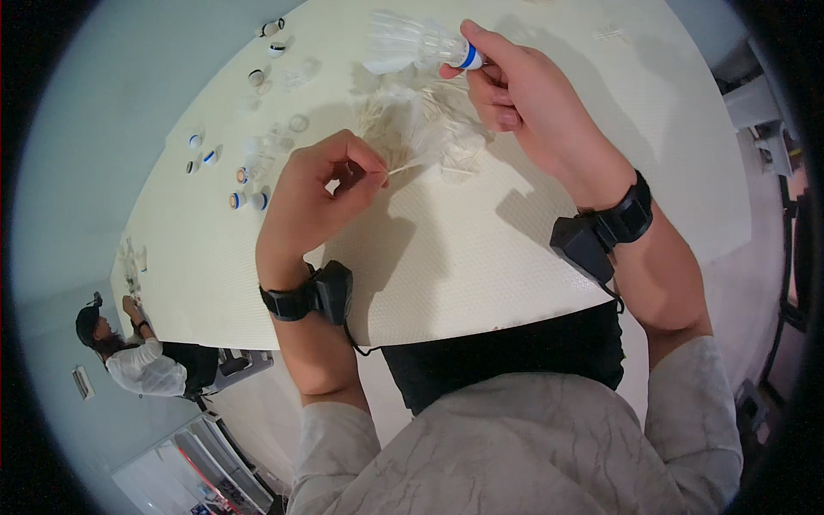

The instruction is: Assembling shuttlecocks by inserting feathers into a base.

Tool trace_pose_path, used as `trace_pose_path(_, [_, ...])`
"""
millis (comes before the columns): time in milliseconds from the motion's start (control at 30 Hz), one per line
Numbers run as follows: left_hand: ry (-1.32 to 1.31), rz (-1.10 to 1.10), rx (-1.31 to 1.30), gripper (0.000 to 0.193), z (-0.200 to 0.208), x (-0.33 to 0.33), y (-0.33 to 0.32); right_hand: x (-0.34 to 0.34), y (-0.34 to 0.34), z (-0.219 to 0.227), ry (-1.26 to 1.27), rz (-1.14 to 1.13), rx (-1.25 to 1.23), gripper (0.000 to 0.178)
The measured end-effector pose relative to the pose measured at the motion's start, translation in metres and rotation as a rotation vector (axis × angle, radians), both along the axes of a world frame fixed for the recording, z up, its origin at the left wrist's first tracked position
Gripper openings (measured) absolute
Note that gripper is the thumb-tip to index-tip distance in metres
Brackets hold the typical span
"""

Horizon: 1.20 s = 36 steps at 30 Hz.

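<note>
My right hand is closed round the white cork base of a shuttlecock, just above the blue band side; its feathered skirt points left. Below it, a loose pile of white feathers and quills lies on the table. At the near left edge of that pile, my left hand pinches a thin white feather by its quill between thumb and forefinger. The shuttlecock is held above the tabletop, with the pile partly behind it. Dark wrist straps with black boxes sit on both my wrists.
Several shuttlecock cork bases with blue or black bands lie on the white table to the left, among clear ring-like pieces. Small white sticks lie at the far right. Another person sits at the table's left end.
</note>
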State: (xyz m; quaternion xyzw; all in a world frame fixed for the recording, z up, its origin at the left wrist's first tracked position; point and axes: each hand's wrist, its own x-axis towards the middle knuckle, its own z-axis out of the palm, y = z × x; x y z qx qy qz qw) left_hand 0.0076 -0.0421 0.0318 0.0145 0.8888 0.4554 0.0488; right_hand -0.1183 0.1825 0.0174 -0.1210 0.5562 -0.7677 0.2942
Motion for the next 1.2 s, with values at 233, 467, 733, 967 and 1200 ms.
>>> trace_pose_path(233, [0.26,0.106,0.431,0.016,0.002,0.0,0.002,0.002,-0.001,0.002,-0.036,0.044,-0.016,0.051])
trace_pose_path(467, [0.271,0.238,0.755,0.009,0.003,-0.001,0.001,0.003,-0.001,0.0,-0.03,0.164,-0.001,0.049])
trace_pose_path(733, [0.616,0.363,0.742,0.008,-0.01,-0.008,0.013,0.015,-0.004,0.006,-0.193,0.334,0.122,0.051])
trace_pose_path(967, [0.569,0.369,0.604,0.008,-0.008,-0.004,0.023,0.023,-0.005,0.005,-0.179,0.505,0.111,0.047])
trace_pose_path(1200, [0.555,0.351,0.752,0.008,-0.006,-0.002,0.028,0.023,-0.005,0.0,-0.198,0.57,0.162,0.044])
